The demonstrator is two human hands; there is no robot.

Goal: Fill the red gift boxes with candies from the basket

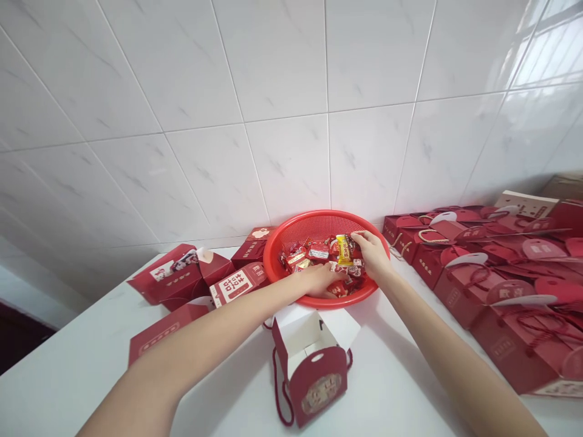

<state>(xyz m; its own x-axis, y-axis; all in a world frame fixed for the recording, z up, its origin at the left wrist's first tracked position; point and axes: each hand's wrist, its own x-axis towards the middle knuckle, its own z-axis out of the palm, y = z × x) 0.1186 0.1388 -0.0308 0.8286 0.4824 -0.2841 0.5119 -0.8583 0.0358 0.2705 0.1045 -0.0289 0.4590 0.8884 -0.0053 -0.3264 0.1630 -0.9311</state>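
Observation:
A red plastic basket (325, 214) holds several wrapped candies (319, 250) in red, white and gold. My right hand (372, 254) is closed at the basket's right side, thumb and fingers pinching a yellow and brown candy packet (345, 250) above the others. Inside the basket, my left hand (321, 280) reaches over the candies near the front rim, fingers stretched out and apart from the thumb. Its fingertips are partly hidden among the wrappers. In front of the basket stands an open dark red gift box (319, 379) with a white inside and rope handles; a small dark mark shows on its inner wall.
Several red boxes (177, 276) lie left of the basket, one with a white label (234, 285). Rows of closed red gift boxes (483, 291) with rope handles fill the right side. A tiled wall (291, 164) rises behind the white table (218, 394).

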